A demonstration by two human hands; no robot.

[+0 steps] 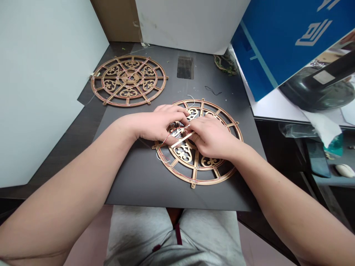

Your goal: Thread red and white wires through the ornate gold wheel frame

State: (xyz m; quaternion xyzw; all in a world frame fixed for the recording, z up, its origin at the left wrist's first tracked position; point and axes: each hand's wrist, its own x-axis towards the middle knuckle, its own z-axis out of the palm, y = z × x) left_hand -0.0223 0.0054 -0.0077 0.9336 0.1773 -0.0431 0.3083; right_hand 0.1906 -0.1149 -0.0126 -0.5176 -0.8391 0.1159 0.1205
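The left hand point(158, 123) and right hand point(213, 138) are pinching a thin red wire point(168, 137) at the centre of a round laser-cut wooden wheel frame point(194, 180).

A second laser-cut wooden wheel point(129, 81) lies at upper left, with a loose black thread point(213, 90) at upper centre, a blue printed box point(280, 40) at upper right and a white computer mouse point(345, 170) at far right.

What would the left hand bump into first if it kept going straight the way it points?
The left hand points right, so it would probably meet the right hand first. They are very close together above the middle of the wooden wheel, though depth is hard to judge from this view.
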